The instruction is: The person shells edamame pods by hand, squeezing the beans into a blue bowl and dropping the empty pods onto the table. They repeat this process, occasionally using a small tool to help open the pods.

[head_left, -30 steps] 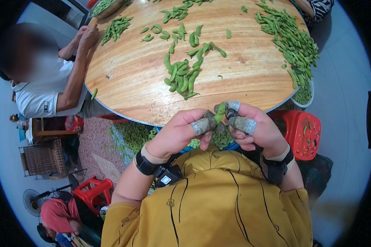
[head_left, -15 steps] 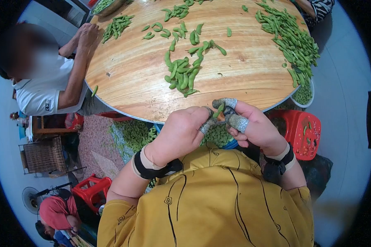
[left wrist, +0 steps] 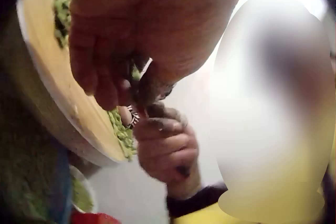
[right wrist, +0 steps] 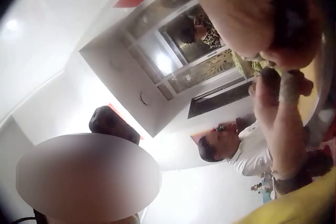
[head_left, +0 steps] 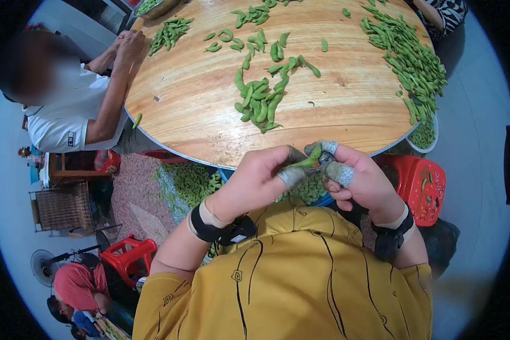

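Observation:
A green bean pod (head_left: 310, 160) is held between both hands just off the near edge of the round wooden table (head_left: 198, 107). My left hand (head_left: 266, 175) pinches one end of the pod with a grey-wrapped fingertip (head_left: 292, 176). My right hand (head_left: 354, 175) grips the other end with grey-wrapped fingers (head_left: 340, 171). In the left wrist view the left hand (left wrist: 131, 40) is close and blurred, with the right hand (left wrist: 165, 142) below it. The right wrist view shows only blurred fingers (right wrist: 273, 19).
A pile of pods (head_left: 260, 102) lies mid-table, a long heap (head_left: 408, 56) at the right edge, smaller groups (head_left: 170, 31) at the far left. A seated person in white (head_left: 68, 107) leans on the table's left. A red stool (head_left: 419, 187) and a bowl of beans (head_left: 306, 190) stand below.
Both hands have stayed together at the table edge, working the pod. The left hand has turned over the pod, which now lies more level between the fingertips.

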Action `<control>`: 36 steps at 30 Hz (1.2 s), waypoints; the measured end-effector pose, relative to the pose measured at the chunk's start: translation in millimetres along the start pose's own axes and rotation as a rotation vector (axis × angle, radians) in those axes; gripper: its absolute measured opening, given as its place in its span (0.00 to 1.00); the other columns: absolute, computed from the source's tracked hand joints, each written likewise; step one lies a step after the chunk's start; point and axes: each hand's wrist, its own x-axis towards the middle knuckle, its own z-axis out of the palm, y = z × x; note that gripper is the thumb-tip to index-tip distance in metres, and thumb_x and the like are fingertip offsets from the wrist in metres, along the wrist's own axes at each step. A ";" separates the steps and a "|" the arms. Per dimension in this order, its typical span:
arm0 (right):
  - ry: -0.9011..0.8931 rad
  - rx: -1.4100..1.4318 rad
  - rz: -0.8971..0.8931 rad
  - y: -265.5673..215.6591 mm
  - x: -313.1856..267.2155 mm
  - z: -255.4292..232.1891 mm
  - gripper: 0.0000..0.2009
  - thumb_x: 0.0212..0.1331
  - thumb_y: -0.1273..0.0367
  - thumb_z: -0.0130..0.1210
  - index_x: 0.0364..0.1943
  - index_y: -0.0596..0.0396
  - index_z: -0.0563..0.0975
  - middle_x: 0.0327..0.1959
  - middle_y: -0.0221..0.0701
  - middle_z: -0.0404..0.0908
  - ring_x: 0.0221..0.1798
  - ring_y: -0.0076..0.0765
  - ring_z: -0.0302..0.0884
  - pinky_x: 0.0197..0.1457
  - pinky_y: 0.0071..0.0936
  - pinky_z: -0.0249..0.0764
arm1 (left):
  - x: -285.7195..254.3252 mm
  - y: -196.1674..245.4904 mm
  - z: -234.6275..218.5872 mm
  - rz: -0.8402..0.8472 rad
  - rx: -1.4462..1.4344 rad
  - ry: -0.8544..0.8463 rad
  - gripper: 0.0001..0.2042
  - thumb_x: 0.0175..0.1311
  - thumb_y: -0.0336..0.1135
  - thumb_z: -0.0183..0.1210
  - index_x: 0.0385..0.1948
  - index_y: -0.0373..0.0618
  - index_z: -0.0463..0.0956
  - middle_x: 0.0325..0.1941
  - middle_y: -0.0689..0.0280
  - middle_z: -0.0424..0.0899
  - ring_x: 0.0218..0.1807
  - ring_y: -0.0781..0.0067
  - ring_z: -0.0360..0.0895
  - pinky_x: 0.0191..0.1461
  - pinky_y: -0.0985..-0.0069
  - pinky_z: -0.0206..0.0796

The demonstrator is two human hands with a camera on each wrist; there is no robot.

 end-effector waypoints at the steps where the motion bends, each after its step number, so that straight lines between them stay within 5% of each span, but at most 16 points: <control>1: 0.035 -0.050 -0.014 1.7 2.1 1.2 0.16 0.60 0.74 0.43 0.53 0.51 0.71 0.21 0.20 0.67 0.16 0.12 0.58 0.16 0.13 0.59 | -0.3 -0.3 0.1 -0.002 0.007 -0.001 0.05 0.62 0.29 0.55 0.35 0.38 0.74 0.24 0.65 0.76 0.27 0.64 0.76 0.30 0.71 0.68; 3: 0.040 -0.073 -0.048 5.0 5.6 2.7 0.17 0.60 0.75 0.42 0.53 0.51 0.72 0.21 0.20 0.68 0.16 0.13 0.59 0.16 0.14 0.60 | 0.0 6.4 0.4 0.342 0.848 0.134 0.09 0.50 0.27 0.61 0.34 0.38 0.74 0.26 0.60 0.76 0.28 0.57 0.76 0.30 0.70 0.68; 4: 0.049 -0.106 -0.076 5.4 6.5 3.1 0.17 0.59 0.76 0.41 0.52 0.51 0.72 0.21 0.21 0.68 0.17 0.13 0.61 0.16 0.14 0.60 | -0.4 15.0 5.2 0.351 0.969 0.164 0.13 0.39 0.24 0.57 0.31 0.42 0.72 0.22 0.59 0.71 0.27 0.56 0.74 0.29 0.65 0.68; 8: 0.081 -0.144 -0.099 5.0 8.1 0.2 0.17 0.60 0.75 0.42 0.53 0.51 0.71 0.21 0.21 0.69 0.16 0.14 0.61 0.16 0.14 0.60 | 1.3 6.1 10.3 0.401 1.057 0.221 0.10 0.46 0.26 0.58 0.33 0.40 0.73 0.23 0.56 0.73 0.26 0.55 0.74 0.28 0.67 0.67; 10: 0.046 -0.077 -0.103 10.0 8.2 -4.9 0.16 0.62 0.74 0.42 0.54 0.51 0.71 0.21 0.21 0.68 0.15 0.14 0.60 0.16 0.13 0.60 | 2.3 5.0 11.6 0.078 0.418 0.183 0.07 0.58 0.29 0.57 0.36 0.40 0.73 0.27 0.58 0.76 0.24 0.67 0.73 0.26 0.72 0.64; 11: 0.050 -0.072 -0.103 9.2 6.2 -5.0 0.16 0.62 0.74 0.42 0.54 0.51 0.71 0.21 0.21 0.68 0.15 0.14 0.60 0.16 0.13 0.60 | 1.9 3.3 9.3 0.077 0.417 0.177 0.07 0.58 0.29 0.57 0.36 0.40 0.73 0.27 0.58 0.76 0.24 0.67 0.73 0.26 0.72 0.64; 13: -0.005 0.045 -0.048 6.1 2.1 -4.8 0.16 0.64 0.73 0.42 0.55 0.51 0.70 0.22 0.22 0.69 0.15 0.12 0.59 0.15 0.12 0.58 | -0.8 -0.5 1.0 -0.445 -0.891 0.026 0.08 0.67 0.33 0.50 0.41 0.39 0.72 0.30 0.62 0.77 0.26 0.74 0.72 0.28 0.78 0.64; 17: -0.024 -0.087 -0.101 19.7 16.6 -19.3 0.15 0.62 0.72 0.47 0.53 0.53 0.72 0.23 0.22 0.71 0.18 0.17 0.66 0.20 0.18 0.66 | -1.1 0.0 3.0 -0.347 -0.510 0.017 0.10 0.68 0.29 0.45 0.46 0.40 0.72 0.32 0.65 0.78 0.28 0.77 0.73 0.32 0.82 0.65; 19: 0.271 -0.668 -0.733 30.2 26.4 -17.9 0.13 0.56 0.70 0.56 0.46 0.57 0.74 0.23 0.28 0.75 0.24 0.26 0.74 0.28 0.26 0.72 | -2.6 4.1 4.9 -0.304 -0.346 0.007 0.11 0.65 0.25 0.43 0.45 0.38 0.72 0.32 0.65 0.77 0.29 0.78 0.73 0.33 0.82 0.66; 23: 0.330 -0.782 -0.638 18.1 22.3 -9.6 0.14 0.48 0.70 0.62 0.38 0.60 0.73 0.24 0.35 0.77 0.30 0.38 0.78 0.35 0.32 0.73 | -6.5 8.3 8.1 -0.139 0.105 -0.023 0.18 0.52 0.17 0.41 0.45 0.34 0.71 0.32 0.66 0.76 0.31 0.80 0.73 0.38 0.79 0.69; 25: 0.290 -1.014 -0.616 17.0 22.8 -11.9 0.16 0.48 0.68 0.63 0.42 0.58 0.74 0.27 0.31 0.78 0.30 0.24 0.74 0.37 0.21 0.72 | -10.4 8.5 5.5 -0.132 0.198 -0.030 0.20 0.47 0.16 0.43 0.46 0.34 0.71 0.33 0.60 0.77 0.32 0.70 0.76 0.40 0.75 0.70; 27: 0.262 -1.076 -0.488 11.5 19.6 -3.6 0.16 0.47 0.68 0.63 0.40 0.58 0.75 0.26 0.32 0.77 0.28 0.25 0.73 0.35 0.22 0.71 | -15.0 4.0 4.4 0.103 0.567 -0.048 0.18 0.46 0.17 0.45 0.42 0.35 0.72 0.33 0.52 0.76 0.33 0.53 0.75 0.41 0.69 0.69; 29: 0.234 -1.136 -0.362 12.6 19.3 -0.5 0.15 0.45 0.69 0.63 0.38 0.58 0.75 0.24 0.32 0.76 0.27 0.26 0.72 0.34 0.23 0.71 | -18.5 4.8 4.4 0.085 0.514 -0.055 0.17 0.45 0.17 0.46 0.40 0.35 0.72 0.32 0.50 0.75 0.34 0.47 0.73 0.41 0.67 0.68; 32: 0.194 -1.089 -0.481 20.9 22.6 -1.6 0.13 0.43 0.69 0.63 0.34 0.58 0.75 0.19 0.32 0.72 0.22 0.31 0.69 0.30 0.27 0.69 | -24.0 3.4 0.8 0.065 0.365 -0.057 0.14 0.43 0.17 0.48 0.35 0.35 0.71 0.31 0.48 0.73 0.35 0.42 0.71 0.40 0.64 0.67; 34: 0.161 -0.911 -0.524 24.2 24.0 -0.4 0.13 0.43 0.68 0.62 0.28 0.60 0.71 0.20 0.44 0.72 0.23 0.50 0.74 0.27 0.36 0.69 | -27.8 1.9 -0.1 0.058 0.265 -0.055 0.13 0.42 0.18 0.49 0.33 0.35 0.70 0.30 0.49 0.72 0.35 0.42 0.71 0.40 0.63 0.66; 36: 0.174 -1.009 -0.513 23.1 23.3 3.4 0.13 0.44 0.68 0.62 0.28 0.60 0.71 0.20 0.44 0.72 0.24 0.51 0.74 0.28 0.36 0.69 | -30.3 3.4 0.4 0.060 0.424 -0.078 0.13 0.42 0.18 0.50 0.34 0.35 0.70 0.31 0.50 0.73 0.36 0.43 0.71 0.40 0.63 0.66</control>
